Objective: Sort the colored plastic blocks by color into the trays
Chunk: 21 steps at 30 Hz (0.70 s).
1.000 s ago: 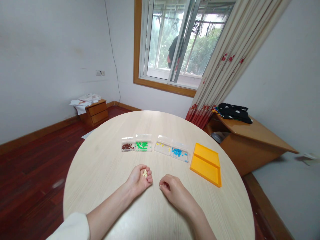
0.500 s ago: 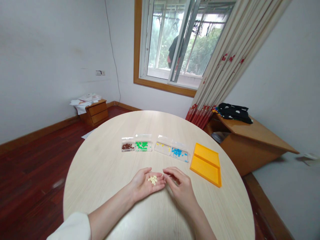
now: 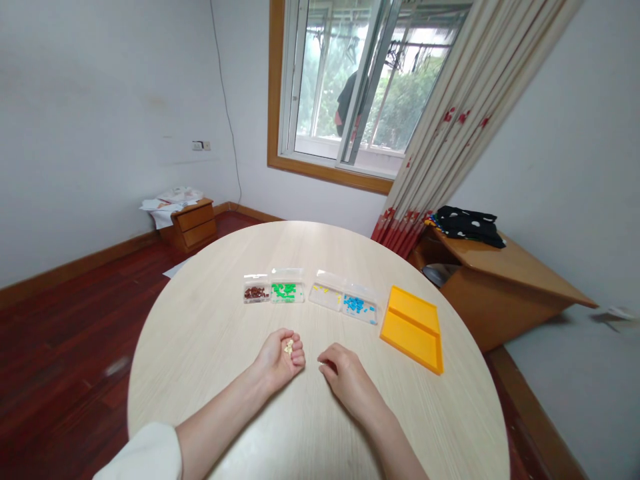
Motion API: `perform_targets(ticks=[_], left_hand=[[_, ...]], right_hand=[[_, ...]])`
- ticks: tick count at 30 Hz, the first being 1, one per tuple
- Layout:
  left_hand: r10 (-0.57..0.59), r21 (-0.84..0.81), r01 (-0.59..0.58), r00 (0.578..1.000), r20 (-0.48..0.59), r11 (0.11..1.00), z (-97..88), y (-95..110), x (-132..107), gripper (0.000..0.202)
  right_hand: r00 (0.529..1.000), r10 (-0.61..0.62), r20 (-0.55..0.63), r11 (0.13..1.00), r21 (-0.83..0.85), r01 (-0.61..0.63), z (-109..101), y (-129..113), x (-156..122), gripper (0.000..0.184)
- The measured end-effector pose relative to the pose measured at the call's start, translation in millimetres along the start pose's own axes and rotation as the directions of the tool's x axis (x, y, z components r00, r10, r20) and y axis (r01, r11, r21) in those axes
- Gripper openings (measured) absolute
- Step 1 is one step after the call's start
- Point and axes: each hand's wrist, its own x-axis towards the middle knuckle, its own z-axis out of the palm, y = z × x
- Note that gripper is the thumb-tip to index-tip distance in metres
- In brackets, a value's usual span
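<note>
My left hand (image 3: 281, 359) is palm up, its fingers curled over a small heap of cream toy bricks (image 3: 289, 347) in the palm. The fingers hide part of the heap. A short gap to the right, my right hand (image 3: 343, 373) is just over the table, thumb and fingertips pinched together. Something pale and tiny shows at those fingertips, too small to make out. Beyond the hands lie clear lidded boxes with brown bricks (image 3: 256, 293), green bricks (image 3: 285, 291), a few yellow bricks (image 3: 324, 290) and blue bricks (image 3: 356, 305).
A yellow-orange two-part tray (image 3: 413, 339) lies to the right on the round pale table (image 3: 200, 373). Behind on the right, a tilted wooden desk (image 3: 505, 287) carries folded dark cloth (image 3: 470, 225). A small drawer cabinet (image 3: 196, 225) stands far left.
My left hand has closed from a flat palm to curled fingers over the cream bricks and drawn left. My right hand has moved slightly left and down, still pinched, now apart from the left.
</note>
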Motion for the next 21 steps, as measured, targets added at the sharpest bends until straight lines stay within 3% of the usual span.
perform_targets(ticks=[11, 21], left_hand=[[0.052, 0.026, -0.052, 0.998, -0.025, 0.998, -1.0, -1, 3, 0.022], [-0.005, 0.117, 0.004, 1.000, 0.006, 0.993, 0.0, -6, 2, 0.025]], right_hand=[[0.995, -0.048, -0.083, 0.997, -0.067, 0.043, 9, 10, 0, 0.021], [0.945, -0.049, -0.324, 0.980, 0.168, 0.109, -13, 6, 0, 0.015]])
